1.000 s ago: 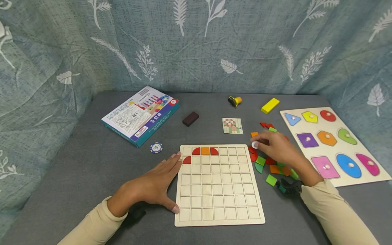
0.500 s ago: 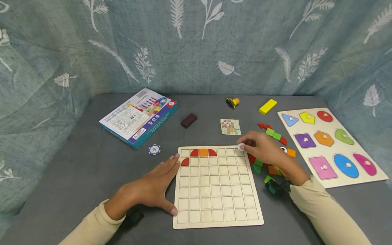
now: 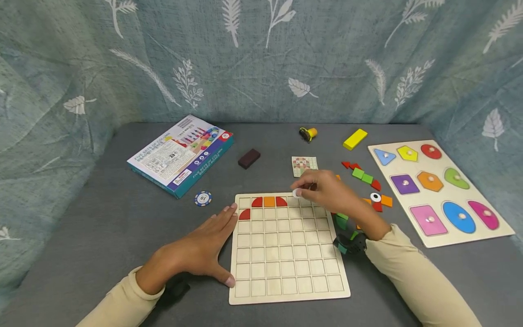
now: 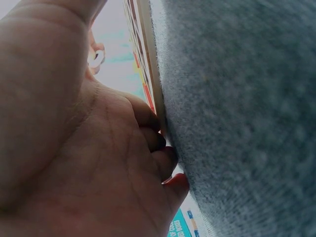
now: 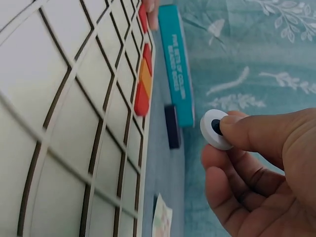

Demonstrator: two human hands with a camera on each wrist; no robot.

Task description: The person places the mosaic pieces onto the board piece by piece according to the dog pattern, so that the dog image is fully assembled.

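Card (image 3: 301, 164) beyond gridded board (image 3: 289, 252), chip (image 3: 203, 198) beside, box (image 3: 180, 156) farther

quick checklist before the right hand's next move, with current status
1. White disc held: ok, pinched by the right hand.
2. Disc clear of the grid board: ok, the right wrist view shows a gap.
3. Left hand at the board's left edge: ok.
4. Its pressure there: cannot tell.
5. Red pieces and orange square within cells: ok.
6. Picture card uncovered: not ok, right hand hides a lower corner in the head view.
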